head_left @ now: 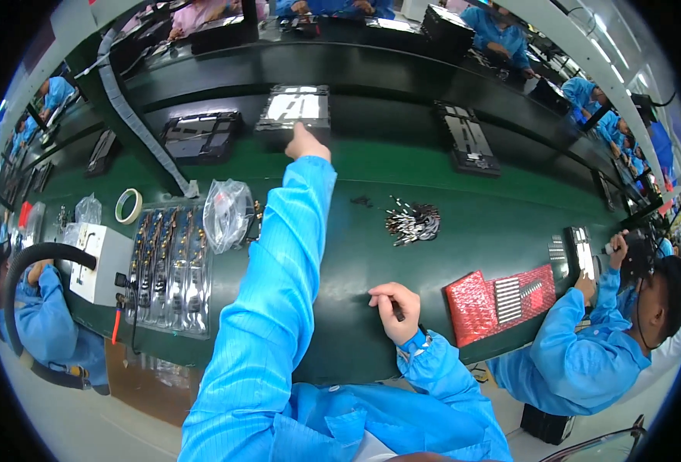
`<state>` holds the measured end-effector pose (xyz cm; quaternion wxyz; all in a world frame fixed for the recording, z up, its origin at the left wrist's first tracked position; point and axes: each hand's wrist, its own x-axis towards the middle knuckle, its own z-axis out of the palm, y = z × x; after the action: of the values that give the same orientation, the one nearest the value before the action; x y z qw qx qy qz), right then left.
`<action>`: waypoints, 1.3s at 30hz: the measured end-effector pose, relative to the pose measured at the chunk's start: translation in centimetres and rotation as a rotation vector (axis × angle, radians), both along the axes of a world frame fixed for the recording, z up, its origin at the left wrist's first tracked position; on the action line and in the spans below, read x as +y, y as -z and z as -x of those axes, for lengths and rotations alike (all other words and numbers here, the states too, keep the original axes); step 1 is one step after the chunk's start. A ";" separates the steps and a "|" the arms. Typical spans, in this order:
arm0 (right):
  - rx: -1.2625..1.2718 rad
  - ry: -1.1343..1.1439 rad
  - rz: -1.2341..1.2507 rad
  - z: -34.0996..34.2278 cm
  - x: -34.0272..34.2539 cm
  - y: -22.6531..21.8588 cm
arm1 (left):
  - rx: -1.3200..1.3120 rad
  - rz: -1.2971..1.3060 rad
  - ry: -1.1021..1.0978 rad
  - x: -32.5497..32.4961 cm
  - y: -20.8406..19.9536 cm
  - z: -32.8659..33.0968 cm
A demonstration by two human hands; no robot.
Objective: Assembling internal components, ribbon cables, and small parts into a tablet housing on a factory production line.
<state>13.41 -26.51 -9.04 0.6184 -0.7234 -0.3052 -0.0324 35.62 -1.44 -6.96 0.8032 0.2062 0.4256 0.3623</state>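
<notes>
My left hand (307,144) reaches far forward to a black tray (271,137) with bright silvery flat parts on it. One digit lies over the tray's near edge; the rest of the grip is partly hidden. Close to my body, my right hand (394,308) is curled closed around a small dark object (399,312) whose kind I cannot make out. Beyond that hand, a pile of small black-and-silver cable-like parts (413,222) lies on the green table (356,269), with a few tiny black pieces (362,202) to its left.
Left of my arm are a clear plastic bag (228,215), a clear tray of circuit strips (169,269), a tape roll (128,205) and a white box (100,264). Red bubble wrap (471,308) lies right. More black trays (467,138) stand beyond. A co-worker (587,346) sits right.
</notes>
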 end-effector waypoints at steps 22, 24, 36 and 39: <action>0.740 0.043 0.033 6.2 -0.9 -0.8 | 0.192 -0.686 0.803 0.5 1.0 41.9; 0.585 0.153 0.295 6.7 -0.7 0.6 | 0.408 -1.029 0.848 0.6 2.3 42.1; 0.008 0.177 0.987 6.2 1.7 -3.8 | 0.829 -1.778 0.991 1.4 -2.4 40.3; -0.234 0.209 0.422 4.6 1.8 -6.4 | 0.785 -1.798 0.969 2.2 -5.3 38.6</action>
<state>8.85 -24.72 -2.62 0.4076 -0.8554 -0.2982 -0.1152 -3.01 0.71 -1.65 0.2249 0.9640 0.1055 0.0953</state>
